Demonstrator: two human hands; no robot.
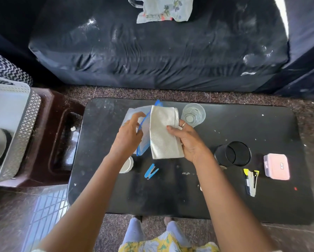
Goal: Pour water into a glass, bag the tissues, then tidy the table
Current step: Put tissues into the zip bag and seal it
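Over the black table (170, 197), my right hand (187, 140) grips a folded stack of white tissues (163, 131) along its right edge. My left hand (128, 133) holds the blue-rimmed mouth of a clear zip bag (143, 142), just left of the tissues. The bag's far part lies on the table behind my left hand. A clear glass (193, 114) stands at the table's back, right of the tissues; I cannot tell how much water it holds.
On the table: a blue stapler (151, 171), a white round lid (128, 164) under my left wrist, a black mesh cup (233, 155), a yellow-black stapler (251, 180), a pink box (277, 166). A dark sofa lies beyond; a brown stool and white basket (16, 128) stand left.
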